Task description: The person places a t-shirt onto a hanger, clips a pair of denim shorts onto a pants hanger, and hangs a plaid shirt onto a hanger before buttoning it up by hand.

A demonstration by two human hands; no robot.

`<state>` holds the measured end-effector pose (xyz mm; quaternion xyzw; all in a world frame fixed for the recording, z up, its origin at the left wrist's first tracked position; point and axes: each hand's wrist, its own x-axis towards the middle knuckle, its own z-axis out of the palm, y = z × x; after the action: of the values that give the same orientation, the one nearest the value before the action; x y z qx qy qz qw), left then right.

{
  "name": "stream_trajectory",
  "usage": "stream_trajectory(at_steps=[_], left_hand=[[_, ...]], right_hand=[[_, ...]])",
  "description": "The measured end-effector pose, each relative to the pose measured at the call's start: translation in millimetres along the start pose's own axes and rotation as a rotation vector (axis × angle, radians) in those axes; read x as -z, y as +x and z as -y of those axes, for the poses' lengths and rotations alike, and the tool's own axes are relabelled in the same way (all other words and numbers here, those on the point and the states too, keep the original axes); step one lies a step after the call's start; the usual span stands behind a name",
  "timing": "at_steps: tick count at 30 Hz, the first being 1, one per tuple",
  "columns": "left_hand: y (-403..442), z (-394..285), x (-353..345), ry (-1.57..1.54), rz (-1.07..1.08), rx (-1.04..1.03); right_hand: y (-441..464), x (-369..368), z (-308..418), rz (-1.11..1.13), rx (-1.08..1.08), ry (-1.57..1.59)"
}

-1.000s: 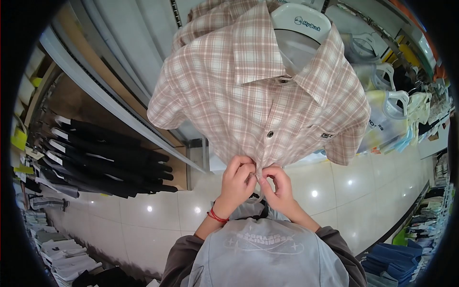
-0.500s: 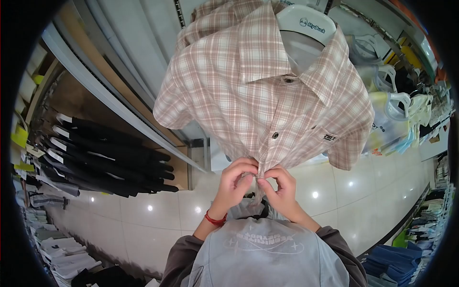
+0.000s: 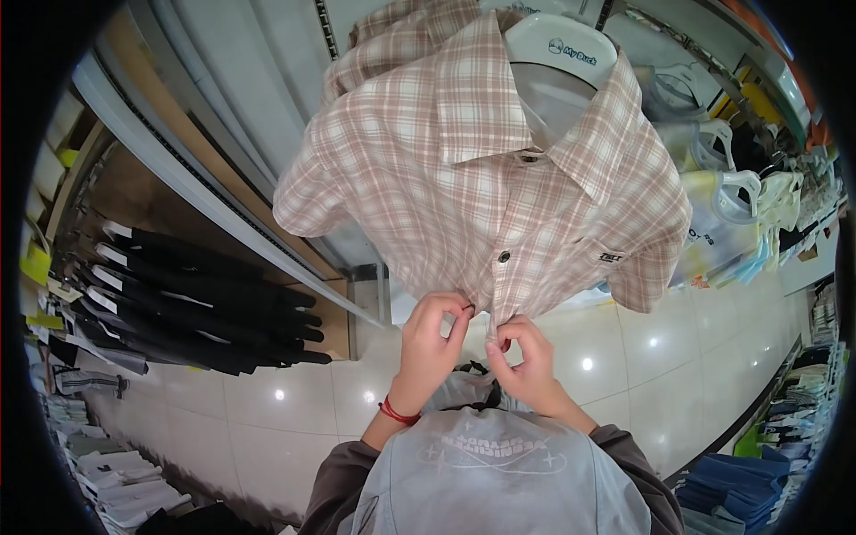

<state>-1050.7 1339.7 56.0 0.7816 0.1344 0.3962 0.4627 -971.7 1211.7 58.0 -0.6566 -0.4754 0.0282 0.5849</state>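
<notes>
A pink and white plaid short-sleeved shirt (image 3: 410, 178) hangs on a white hanger (image 3: 562, 46) marked "My Duck". Its two upper buttons are fastened. My left hand (image 3: 435, 330), with a red cord at the wrist, pinches the shirt's front on the left side, a dark button at its fingertips. My right hand (image 3: 520, 352) pinches the other front edge a little lower. A small gap lies between the hands, where the two edges are apart.
Dark garments (image 3: 196, 303) hang on a rack at the left. Pale children's tops (image 3: 718, 214) hang at the right. Folded white clothes (image 3: 125, 477) lie at the lower left, folded blue ones (image 3: 731, 486) at the lower right. Behind is a tiled floor (image 3: 615, 383).
My hands, close together before, have drawn apart, my left hand to the left and my right hand slightly lower. The two front edges of the shirt have separated between them.
</notes>
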Motion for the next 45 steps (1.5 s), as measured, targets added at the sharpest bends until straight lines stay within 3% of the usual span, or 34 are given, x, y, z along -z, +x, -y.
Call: stream_trajectory(at_steps=[4,7,10,27,37,45], left_hand=[[-3.5,-10.7,-3.0,-0.086,0.023,0.07],[-11.2,4.4,-9.3,-0.478,-0.002,0.231],[-13.0,5.9,-8.1,-0.617,-0.002,0.299],[-20.0,10.2,-6.7,-0.708,0.066,0.379],[-25.4,6.2,-7.2,-0.757,0.054,0.386],[-26.8,-18.4,-9.0,-0.528,-0.034,0.287]], right_hand=[[4.7,-6.1,-0.7,-0.02,-0.01,-0.032],[4.0,-9.2,-11.0,-0.053,-0.056,-0.053],[4.9,-8.8,-14.5,-0.083,-0.085,-0.033],[-10.4,-12.5,-18.1,-0.123,-0.247,0.387],[-8.0,-9.0,-19.9,-0.127,-0.133,0.272],[-7.0,-13.8,-17.9,-0.181,-0.132,0.218]])
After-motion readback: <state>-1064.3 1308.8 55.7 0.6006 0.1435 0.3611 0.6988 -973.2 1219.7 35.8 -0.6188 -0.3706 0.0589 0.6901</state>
